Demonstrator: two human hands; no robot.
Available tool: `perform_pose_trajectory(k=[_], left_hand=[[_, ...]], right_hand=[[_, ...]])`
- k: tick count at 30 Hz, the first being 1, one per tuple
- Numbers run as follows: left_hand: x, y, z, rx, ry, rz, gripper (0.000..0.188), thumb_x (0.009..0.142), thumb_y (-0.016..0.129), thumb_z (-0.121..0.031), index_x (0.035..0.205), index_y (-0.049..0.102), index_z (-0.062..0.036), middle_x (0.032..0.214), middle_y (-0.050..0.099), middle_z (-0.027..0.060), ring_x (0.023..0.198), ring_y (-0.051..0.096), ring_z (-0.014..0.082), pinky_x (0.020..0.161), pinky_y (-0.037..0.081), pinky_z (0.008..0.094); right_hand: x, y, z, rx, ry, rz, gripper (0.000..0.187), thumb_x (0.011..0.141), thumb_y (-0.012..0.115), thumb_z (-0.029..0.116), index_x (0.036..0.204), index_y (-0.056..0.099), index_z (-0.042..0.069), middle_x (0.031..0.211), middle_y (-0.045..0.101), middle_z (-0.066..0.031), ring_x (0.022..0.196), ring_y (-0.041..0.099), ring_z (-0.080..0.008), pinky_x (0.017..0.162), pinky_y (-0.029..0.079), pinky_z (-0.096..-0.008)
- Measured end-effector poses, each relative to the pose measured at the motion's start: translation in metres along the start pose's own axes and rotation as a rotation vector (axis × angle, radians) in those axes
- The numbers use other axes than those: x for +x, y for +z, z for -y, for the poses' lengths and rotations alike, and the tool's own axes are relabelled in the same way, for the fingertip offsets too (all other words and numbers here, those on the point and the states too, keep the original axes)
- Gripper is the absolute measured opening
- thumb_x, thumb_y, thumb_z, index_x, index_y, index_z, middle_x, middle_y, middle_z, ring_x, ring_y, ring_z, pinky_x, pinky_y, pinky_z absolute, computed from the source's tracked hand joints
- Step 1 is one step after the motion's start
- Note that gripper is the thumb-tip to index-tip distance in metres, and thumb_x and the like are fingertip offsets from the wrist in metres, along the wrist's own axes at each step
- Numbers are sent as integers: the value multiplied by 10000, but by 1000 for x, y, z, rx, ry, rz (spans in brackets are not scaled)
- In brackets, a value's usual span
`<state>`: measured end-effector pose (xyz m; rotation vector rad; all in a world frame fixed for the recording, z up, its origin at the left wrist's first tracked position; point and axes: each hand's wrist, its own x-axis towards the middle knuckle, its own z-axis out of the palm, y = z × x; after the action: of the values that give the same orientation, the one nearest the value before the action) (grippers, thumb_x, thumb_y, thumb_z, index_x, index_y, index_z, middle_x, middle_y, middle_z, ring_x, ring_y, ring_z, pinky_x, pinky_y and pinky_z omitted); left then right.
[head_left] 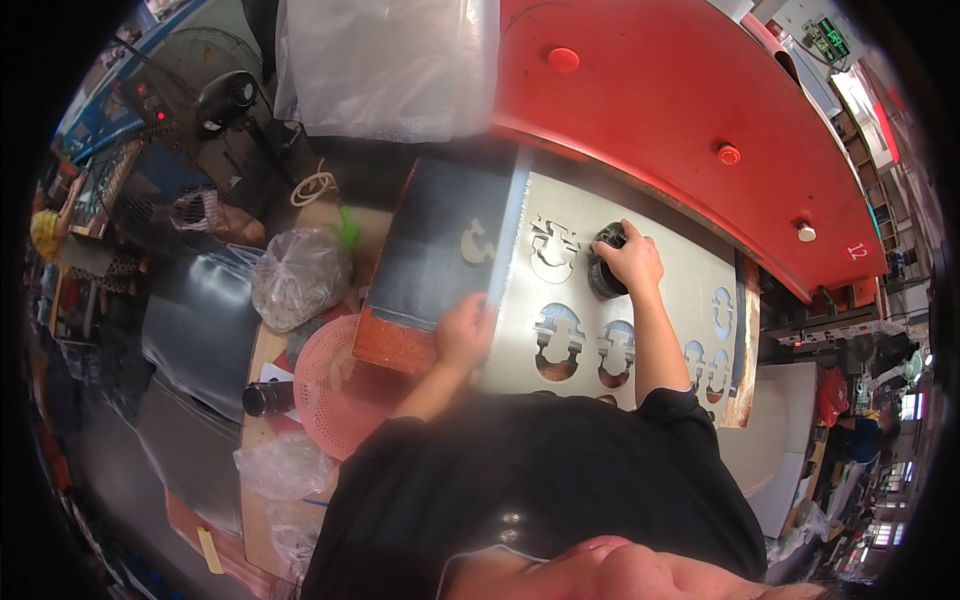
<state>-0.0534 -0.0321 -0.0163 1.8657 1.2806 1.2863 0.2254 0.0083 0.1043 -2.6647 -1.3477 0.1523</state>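
Observation:
My right hand (637, 262) is closed around a black cutting die (606, 277) standing on a pale sheet (515, 350). Several odd-shaped holes have been cut through that sheet, with thin strips of material between them. At the sheet's left edge is my left hand (465, 332), its fingers blurred, so their grip is unclear. Beyond it lies a dark board (430, 240) bearing one small beige cut piece (477, 243).
A red machine (640, 90) with buttons overhangs the sheet's far side. To the left are a pink perforated basket (318, 420), a filled plastic bag (300, 280), a black cylinder (268, 398) and a fan (225, 100). Clear plastic sheeting (390, 70) hangs at the top.

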Motion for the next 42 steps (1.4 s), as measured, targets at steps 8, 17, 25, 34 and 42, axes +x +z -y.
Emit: perform_pose_trajectory(k=[8, 17, 25, 34, 42], left_hand=[[-2, -3, -1, -9, -96, 32, 241, 846, 650, -221, 1033, 638, -69, 689, 598, 113, 633, 590, 308, 584, 468, 410], [-62, -39, -3, 48, 113, 27, 180, 798, 671, -129, 949, 642, -36, 649, 567, 85, 584, 574, 280, 562, 458, 385], [-18, 2, 9, 262, 254, -48, 207, 787, 645, -288, 809, 627, -83, 680, 599, 77, 630, 590, 285, 580, 463, 373], [72, 63, 23, 182, 138, 135, 544, 711, 773, -372, 1088, 575, -33, 941, 642, 151, 895, 601, 340, 766, 475, 441], [147, 116, 24, 209, 82, 92, 791, 561, 882, -407, 1117, 460, -37, 986, 574, 168, 951, 558, 345, 839, 456, 432]], right_hand=[[7, -1, -5, 0, 15, 66, 852, 679, 686, 587, 1401, 480, 184, 1257, 550, -210, 1117, 588, -333, 915, 492, -417], [-96, 24, -124, 376, -219, -309, 560, 807, 716, 240, 1268, 514, -5, 1165, 560, -200, 1077, 539, -360, 945, 422, -437], [-156, 61, -132, 126, -549, -435, 445, 751, 714, 215, 1122, 584, 8, 1141, 571, -150, 1104, 519, -349, 931, 405, -455], [-28, 62, -123, 143, -631, -568, 327, 778, 687, 248, 1044, 618, 71, 1048, 602, -92, 1038, 558, -280, 876, 413, -421], [155, -83, -234, 325, 15, -1185, 343, 962, 498, 302, 773, 596, 33, 760, 597, -196, 763, 580, -399, 700, 448, -491]])
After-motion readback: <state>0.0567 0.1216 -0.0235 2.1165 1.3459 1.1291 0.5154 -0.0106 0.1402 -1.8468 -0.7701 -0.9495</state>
